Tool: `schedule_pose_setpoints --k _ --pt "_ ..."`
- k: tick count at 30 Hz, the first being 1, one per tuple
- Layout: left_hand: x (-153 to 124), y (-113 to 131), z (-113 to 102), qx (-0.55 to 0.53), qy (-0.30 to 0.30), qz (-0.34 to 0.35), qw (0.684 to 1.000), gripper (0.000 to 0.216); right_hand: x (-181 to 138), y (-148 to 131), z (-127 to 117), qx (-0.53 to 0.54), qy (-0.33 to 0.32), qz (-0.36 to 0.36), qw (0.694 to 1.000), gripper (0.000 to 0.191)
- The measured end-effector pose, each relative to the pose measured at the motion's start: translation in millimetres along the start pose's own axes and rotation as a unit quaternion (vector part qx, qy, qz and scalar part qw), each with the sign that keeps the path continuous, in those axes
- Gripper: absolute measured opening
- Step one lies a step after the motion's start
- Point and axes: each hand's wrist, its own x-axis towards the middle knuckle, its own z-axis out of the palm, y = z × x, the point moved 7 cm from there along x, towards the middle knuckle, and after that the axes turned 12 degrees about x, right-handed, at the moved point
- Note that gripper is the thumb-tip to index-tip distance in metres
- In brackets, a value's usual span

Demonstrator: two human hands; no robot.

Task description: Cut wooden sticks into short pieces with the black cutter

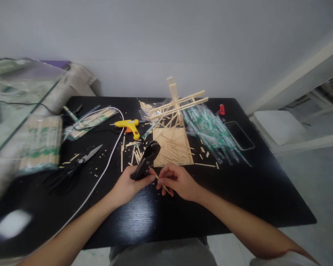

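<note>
My left hand (127, 186) is closed round a black cutter tool (146, 160) that points up and away from me. My right hand (177, 181) is pinched on a thin wooden stick (163, 187) held low over the black table (238, 192). The two hands almost touch. Just beyond them lies a flat panel of glued sticks (173, 151), and behind it rises a stick frame with crossed arms (176, 103). Loose stick offcuts (134, 151) are scattered to the left of the panel.
A yellow glue gun (129, 126) with a white cable (105, 170) lies at mid-left, black scissors (80, 162) nearer left. Green-printed chopstick wrappers (213, 133), a phone (240, 136) and a red lighter (222, 109) sit right. Packs of chopsticks (40, 142) lie far left.
</note>
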Motion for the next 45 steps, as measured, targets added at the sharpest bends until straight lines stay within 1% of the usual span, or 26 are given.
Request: schedule_pose_setpoints --k 8,16,25,31,37,41,45 --pt "-0.2 -0.4 -0.1 -0.016 0.001 0.002 1.000 0.025 0.0 0.9 -0.6 -0.003 -0.002 -0.001 1.000 0.028" --pt "-0.1 -1.4 0.0 -0.003 -0.006 -0.003 1.000 0.025 0.5 0.1 -0.6 -0.009 0.000 -0.010 1.000 0.027" --pt "1.3 2.3 2.5 -0.021 -0.027 0.003 0.999 0.023 0.6 1.6 -1.7 -0.016 -0.002 -0.013 1.000 0.026" --pt "0.2 0.2 1.5 0.011 -0.007 -0.006 1.000 0.021 0.6 2.1 -1.7 -0.007 -0.001 -0.010 1.000 0.025" --pt "1.8 -1.4 4.5 0.003 -0.014 0.000 1.000 0.020 0.7 1.7 -0.1 -0.007 0.004 -0.016 1.000 0.026" --pt "2.6 -1.8 4.8 -0.001 -0.011 -0.006 1.000 0.019 0.8 -0.5 0.0 -0.008 0.008 -0.022 1.000 0.028" --pt "2.2 -1.8 3.5 0.002 -0.003 0.005 1.000 0.017 0.5 -5.5 -3.1 0.006 0.020 -0.034 0.999 0.029"
